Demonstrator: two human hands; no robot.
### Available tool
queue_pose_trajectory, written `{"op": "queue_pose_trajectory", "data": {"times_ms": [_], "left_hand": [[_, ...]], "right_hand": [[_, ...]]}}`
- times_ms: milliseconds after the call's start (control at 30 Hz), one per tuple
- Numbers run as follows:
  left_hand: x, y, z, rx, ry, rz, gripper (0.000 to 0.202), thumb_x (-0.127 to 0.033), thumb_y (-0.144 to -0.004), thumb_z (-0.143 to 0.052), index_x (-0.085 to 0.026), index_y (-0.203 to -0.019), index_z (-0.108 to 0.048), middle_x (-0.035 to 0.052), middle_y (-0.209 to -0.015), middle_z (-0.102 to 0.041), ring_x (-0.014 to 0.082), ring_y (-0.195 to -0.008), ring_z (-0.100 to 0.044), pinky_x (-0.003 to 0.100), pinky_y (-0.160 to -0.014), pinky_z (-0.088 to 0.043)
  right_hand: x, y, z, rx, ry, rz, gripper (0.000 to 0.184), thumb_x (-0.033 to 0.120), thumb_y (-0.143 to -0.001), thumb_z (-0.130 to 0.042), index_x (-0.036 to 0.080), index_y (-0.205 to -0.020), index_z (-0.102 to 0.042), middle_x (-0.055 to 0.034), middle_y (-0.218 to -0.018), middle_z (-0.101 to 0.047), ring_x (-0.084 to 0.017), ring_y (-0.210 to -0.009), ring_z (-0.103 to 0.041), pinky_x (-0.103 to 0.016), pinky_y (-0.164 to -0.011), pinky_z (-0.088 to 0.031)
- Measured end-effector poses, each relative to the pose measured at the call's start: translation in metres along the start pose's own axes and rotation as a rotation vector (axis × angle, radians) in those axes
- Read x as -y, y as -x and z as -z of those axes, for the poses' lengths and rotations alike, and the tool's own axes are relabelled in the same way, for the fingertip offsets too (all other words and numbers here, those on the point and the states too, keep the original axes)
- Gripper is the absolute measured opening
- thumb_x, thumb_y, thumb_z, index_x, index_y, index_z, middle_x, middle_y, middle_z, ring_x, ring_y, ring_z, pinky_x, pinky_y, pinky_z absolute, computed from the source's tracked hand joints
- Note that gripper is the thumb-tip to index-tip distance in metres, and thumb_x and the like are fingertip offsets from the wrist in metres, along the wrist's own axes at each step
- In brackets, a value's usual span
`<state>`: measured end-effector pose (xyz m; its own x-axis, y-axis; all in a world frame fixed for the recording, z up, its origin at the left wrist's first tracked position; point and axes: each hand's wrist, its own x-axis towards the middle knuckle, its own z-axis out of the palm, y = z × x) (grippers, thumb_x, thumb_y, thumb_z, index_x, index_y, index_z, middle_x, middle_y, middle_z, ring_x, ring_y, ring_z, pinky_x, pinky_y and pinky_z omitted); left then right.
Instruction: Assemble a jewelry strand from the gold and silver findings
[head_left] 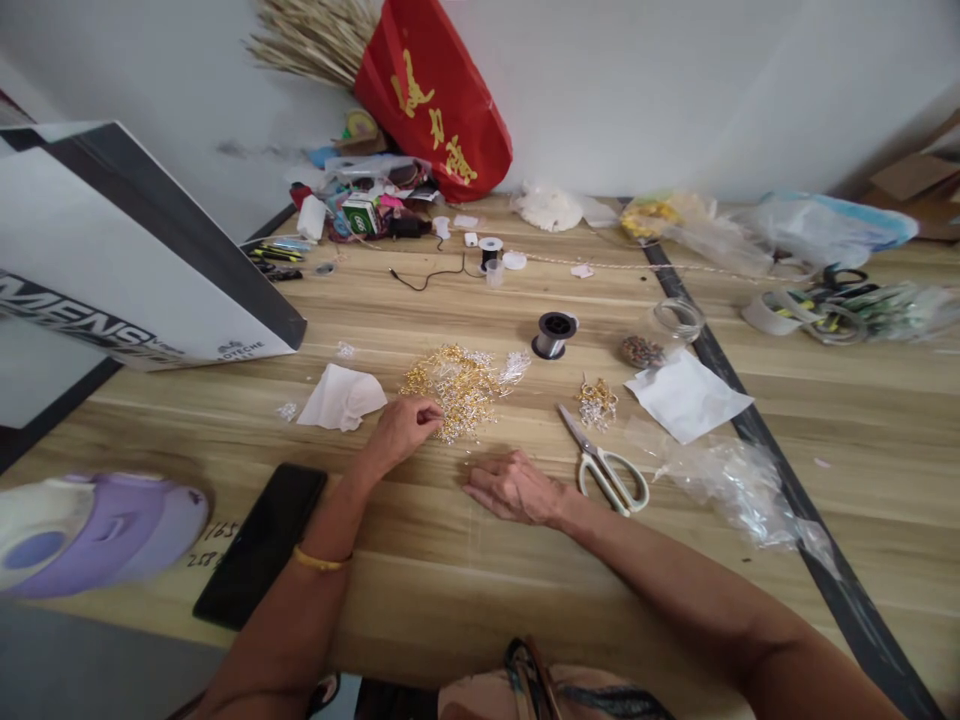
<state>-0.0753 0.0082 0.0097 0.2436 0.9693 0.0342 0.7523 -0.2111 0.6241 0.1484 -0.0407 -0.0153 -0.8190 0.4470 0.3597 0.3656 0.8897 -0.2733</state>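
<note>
My left hand [401, 430] rests on the wooden table [465, 580] with its fingers pinched together at the near edge of a pile of small gold and silver beads [457, 385]. What the fingertips hold is too small to make out. My right hand [514, 488] lies flat on the table just below the pile, fingers stretched out toward the left, holding nothing. A pair of white-handled scissors [604, 462] lies right beside that hand. A spool of thin wire [553, 334] stands beyond the beads.
A crumpled white tissue [341, 397] and black phone [261, 545] lie at left, near a purple-white device [90, 530] and a large white box [127, 250]. Right: smaller bead cluster [598, 402], white paper [686, 395], clear plastic [739, 485], tape rolls [780, 312]. Clutter and a red bag [435, 95] line the wall.
</note>
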Motion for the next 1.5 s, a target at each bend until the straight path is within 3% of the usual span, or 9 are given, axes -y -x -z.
{"op": "queue_pose_trajectory", "data": {"times_ms": [233, 600, 933, 1133, 1233, 1367, 1500], "left_hand": [[-0.004, 0.002, -0.004, 0.002, -0.127, -0.082, 0.009, -0.014, -0.076, -0.057, -0.017, -0.075, -0.065, 0.0039, -0.077, -0.066, 0.0169, -0.073, -0.057, 0.028, -0.07, -0.042], [-0.009, 0.002, -0.003, -0.045, -0.085, -0.185, 0.01, -0.013, -0.075, -0.054, -0.017, -0.069, -0.061, 0.0025, -0.074, -0.063, 0.0156, -0.072, -0.056, 0.027, -0.069, -0.042], [-0.012, 0.0, -0.005, -0.077, 0.417, 0.029, 0.016, -0.032, -0.073, -0.064, -0.015, -0.072, -0.064, 0.001, -0.067, -0.066, 0.0128, -0.062, -0.058, 0.024, -0.06, -0.046], [-0.016, -0.002, -0.008, -0.049, 0.635, 0.144, 0.021, -0.034, -0.068, -0.069, -0.014, -0.075, -0.066, 0.0009, -0.064, -0.066, 0.0119, -0.059, -0.058, 0.024, -0.058, -0.048], [-0.022, 0.0, -0.008, -0.011, 0.729, 0.182, 0.024, -0.034, -0.067, -0.071, -0.014, -0.079, -0.067, 0.0023, -0.068, -0.069, 0.0131, -0.061, -0.062, 0.026, -0.062, -0.051], [-0.029, 0.002, -0.014, 0.059, 0.807, 0.17, 0.024, -0.031, -0.066, -0.072, -0.013, -0.08, -0.067, 0.0028, -0.069, -0.069, 0.0142, -0.064, -0.064, 0.028, -0.066, -0.053], [-0.036, 0.004, -0.023, 0.111, 0.815, 0.131, 0.022, -0.029, -0.067, -0.072, -0.013, -0.081, -0.066, 0.0047, -0.077, -0.071, 0.0156, -0.072, -0.066, 0.028, -0.072, -0.052]], "right_hand": [[0.0, 0.0, -0.001, 0.009, 0.014, -0.008, 0.025, 0.028, -0.097, -0.041, 0.017, -0.079, -0.054, -0.0017, -0.071, -0.06, -0.011, -0.059, -0.052, -0.026, -0.056, -0.029], [0.0, -0.002, 0.002, -0.027, 0.013, -0.004, 0.026, 0.029, -0.098, -0.04, 0.017, -0.078, -0.053, -0.0012, -0.068, -0.059, -0.011, -0.057, -0.051, -0.026, -0.054, -0.028], [0.001, -0.002, 0.004, -0.003, -0.018, -0.078, 0.026, 0.029, -0.097, -0.04, 0.016, -0.079, -0.054, -0.0016, -0.069, -0.06, -0.01, -0.056, -0.05, -0.025, -0.054, -0.029], [0.003, -0.003, 0.005, -0.07, -0.197, -0.252, 0.023, 0.027, -0.096, -0.042, 0.017, -0.08, -0.055, -0.001, -0.065, -0.057, -0.011, -0.057, -0.051, -0.024, -0.058, -0.035], [0.002, -0.005, 0.003, -0.197, -0.409, -0.414, 0.014, 0.027, -0.093, -0.046, 0.016, -0.098, -0.054, -0.0005, -0.07, -0.057, -0.011, -0.059, -0.05, -0.023, -0.058, -0.038], [0.0, -0.009, 0.002, -0.342, -0.702, -0.581, 0.034, 0.031, -0.091, -0.049, 0.015, -0.12, -0.044, -0.0014, -0.082, -0.058, -0.009, -0.057, -0.049, -0.021, -0.051, -0.038], [-0.002, -0.012, 0.004, -0.352, -0.84, -0.679, 0.03, 0.037, -0.088, -0.054, 0.014, -0.107, -0.054, 0.0, -0.074, -0.058, -0.009, -0.057, -0.049, -0.02, -0.051, -0.038]]}}
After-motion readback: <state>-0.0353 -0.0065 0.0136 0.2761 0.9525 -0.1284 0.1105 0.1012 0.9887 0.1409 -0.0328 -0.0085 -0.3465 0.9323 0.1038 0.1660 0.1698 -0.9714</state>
